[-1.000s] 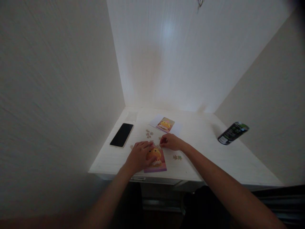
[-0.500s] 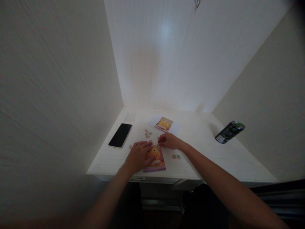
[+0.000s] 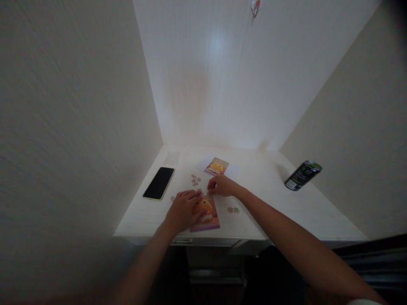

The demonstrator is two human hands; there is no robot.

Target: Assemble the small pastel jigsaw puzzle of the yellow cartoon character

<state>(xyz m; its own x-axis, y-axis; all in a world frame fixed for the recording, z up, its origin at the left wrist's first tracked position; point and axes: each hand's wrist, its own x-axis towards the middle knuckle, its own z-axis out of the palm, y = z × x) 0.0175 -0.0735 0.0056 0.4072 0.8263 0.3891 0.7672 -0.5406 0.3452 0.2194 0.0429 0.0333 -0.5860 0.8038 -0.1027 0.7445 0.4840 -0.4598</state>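
A partly assembled jigsaw puzzle (image 3: 210, 221) with a yellow cartoon figure on a pink and purple ground lies near the table's front edge. My left hand (image 3: 183, 210) rests flat across its left side, fingers spread, covering part of it. At the puzzle's upper right corner is my right hand (image 3: 221, 185), its thumb and fingers pinched together; whatever is between them is too small to make out. Loose puzzle pieces (image 3: 196, 180) lie beyond the left hand, and a couple more pieces (image 3: 233, 210) sit right of the puzzle.
Behind the hands lies a picture card (image 3: 216, 166) with the same figure, on a white sheet (image 3: 233, 170). A phone (image 3: 159, 183) lies at the left, and a dark can (image 3: 303, 175) stands at the right. Walls enclose the white table (image 3: 254, 169) on three sides.
My right hand has shifted slightly away from me and left, near the puzzle's top edge. My left hand stays on the puzzle. The whole view has moved a little.
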